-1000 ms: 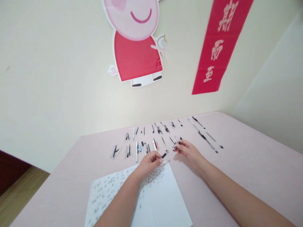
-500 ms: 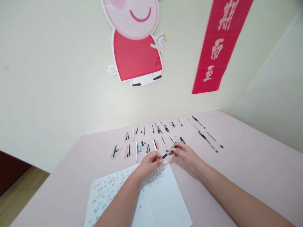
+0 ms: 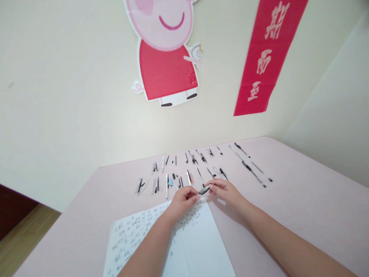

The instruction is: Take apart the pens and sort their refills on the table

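Observation:
Both hands meet over the far edge of an open notebook (image 3: 198, 246) on a pink table (image 3: 302, 215). My left hand (image 3: 184, 200) is closed, pinching one end of a small black and clear pen part (image 3: 203, 190). My right hand (image 3: 226, 191) pinches the other end of the same pen part. The two pieces look pushed together between my fingertips. Just beyond my hands lie rows of several taken-apart pen pieces (image 3: 178, 179).
Whole pens (image 3: 249, 167) lie in a line at the far right of the table. The notebook's left page carries handwriting. A cartoon pig cut-out (image 3: 165, 50) and a red banner (image 3: 266, 54) hang on the wall behind. Wooden floor (image 3: 17, 238) shows at lower left.
My right hand picked a clear pen barrel from the row, brought it left and closer, and joined it to the black piece in my left hand. The left hand stayed nearly still.

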Demonstrator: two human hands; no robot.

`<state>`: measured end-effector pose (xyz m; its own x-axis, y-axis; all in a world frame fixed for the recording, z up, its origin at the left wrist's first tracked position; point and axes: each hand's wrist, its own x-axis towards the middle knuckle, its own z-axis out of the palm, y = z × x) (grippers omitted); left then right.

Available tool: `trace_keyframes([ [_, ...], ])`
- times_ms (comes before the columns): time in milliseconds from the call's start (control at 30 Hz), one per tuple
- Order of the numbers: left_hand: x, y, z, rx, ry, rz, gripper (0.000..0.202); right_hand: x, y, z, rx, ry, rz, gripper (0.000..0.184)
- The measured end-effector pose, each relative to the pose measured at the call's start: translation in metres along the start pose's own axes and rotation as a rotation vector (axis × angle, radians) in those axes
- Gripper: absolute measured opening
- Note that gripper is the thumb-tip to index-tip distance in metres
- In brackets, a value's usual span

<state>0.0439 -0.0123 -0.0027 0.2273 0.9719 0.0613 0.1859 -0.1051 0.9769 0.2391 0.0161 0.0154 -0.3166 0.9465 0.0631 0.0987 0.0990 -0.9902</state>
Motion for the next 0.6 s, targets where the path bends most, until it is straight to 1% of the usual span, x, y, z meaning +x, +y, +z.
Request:
trace_keyframes([
  [100,0.0019,-0.0058,-0.0005,0.029,0.041,-0.014,0.024,-0.0002,-0.0009,-0.0001,-0.012,-0.011,-0.003,0.026],
  [200,0.0025,-0.0093,-0.0007,0.057,0.057,-0.008,0.021,-0.0003,-0.002,-0.0005,-0.015,-0.02,-0.001,0.026],
  [400,0.0015,-0.0047,-0.0007,0.118,0.048,0.016,0.018,0.0013,0.0032,-0.0021,-0.01,-0.045,-0.002,0.029],
  [600,-0.0001,-0.003,-0.0008,0.204,0.066,0.052,0.016,0.0021,0.0071,-0.0026,-0.036,-0.065,0.007,0.036],
])
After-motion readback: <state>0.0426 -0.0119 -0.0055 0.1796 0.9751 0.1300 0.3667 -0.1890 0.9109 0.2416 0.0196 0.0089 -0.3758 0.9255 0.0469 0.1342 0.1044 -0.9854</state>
